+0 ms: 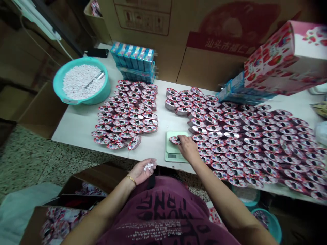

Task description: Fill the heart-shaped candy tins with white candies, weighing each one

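Note:
My left hand (143, 172) is turned palm up in front of the table's edge, cupped around several small white tablets (149, 166). With my right hand (187, 147) I grip an oval candy container (174, 140), printed in red and white with a dark round opening on top. It is on the pale green digital scale (168, 151), whose small display faces me. Rows of the same containers stand upright to the right (235, 154) and to the left (125, 115) of the scale. One at the left group's front corner (134, 143) sits at an angle.
A turquoise basin (81, 98) of white tablets, with a metal scoop (95, 80) in it, stands at the back left. Blue boxes (134, 59) and a strawberry-print carton (278, 58) line the back. Below the table are an open box of wrappers (63, 221) and a turquoise tub (274, 226).

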Demonstrator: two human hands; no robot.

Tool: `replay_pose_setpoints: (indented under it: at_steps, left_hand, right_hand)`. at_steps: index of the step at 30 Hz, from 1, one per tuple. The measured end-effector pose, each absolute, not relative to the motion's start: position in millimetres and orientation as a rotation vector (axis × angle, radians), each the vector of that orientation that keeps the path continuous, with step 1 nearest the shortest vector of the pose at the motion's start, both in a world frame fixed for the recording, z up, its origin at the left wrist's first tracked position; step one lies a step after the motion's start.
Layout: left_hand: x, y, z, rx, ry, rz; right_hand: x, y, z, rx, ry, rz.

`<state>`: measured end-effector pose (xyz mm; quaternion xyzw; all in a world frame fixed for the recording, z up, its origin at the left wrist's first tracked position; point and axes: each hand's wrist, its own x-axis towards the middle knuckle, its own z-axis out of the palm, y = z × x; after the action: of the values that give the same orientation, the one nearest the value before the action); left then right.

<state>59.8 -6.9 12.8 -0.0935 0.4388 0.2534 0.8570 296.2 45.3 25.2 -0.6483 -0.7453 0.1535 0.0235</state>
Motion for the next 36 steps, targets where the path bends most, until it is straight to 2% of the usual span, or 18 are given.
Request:
replay_pose_setpoints:
  at_steps: [9, 12, 16, 19, 23, 30, 36]
  left_hand:
    - [17.1, 30.9, -18.3, -0.126, 1.172, 0.687]
    - [6.4, 51.7, -24.8, -0.088, 1.252, 0.705]
    - [-4.4, 61.7, -23.1, -0.091, 1.277, 0.708]
    - [-2.0, 55.7, -20.8, -0.109, 1.256, 0.687]
    - [18.2, 41.5, -19.1, -0.096, 1.139, 0.618]
    - [70.4, 34.2, 3.8, -0.073, 1.049, 0.527]
    - [100.4, 34.3, 23.5, -0.055, 0.925, 0.547]
  right_hand:
    - [176.7, 92.5, -0.2, -1.605, -2.544, 0.56]
    - [213.4, 76.2, 1.1, -1.662, -2.386, 0.534]
    - [315.0, 10.3, 20.4, -1.981, -2.171, 0.395]
    - [370.9, -37.8, 25.6, -2.21, -2.264, 0.327]
    - [390.8, -61.4, 15.3, -2.366, -2.373, 0.284]
    - [370.4, -47.5, 36.6, -2.172, -2.414, 0.257]
    - [323.7, 7.3, 44.5, -1.907, -2.509, 0.272]
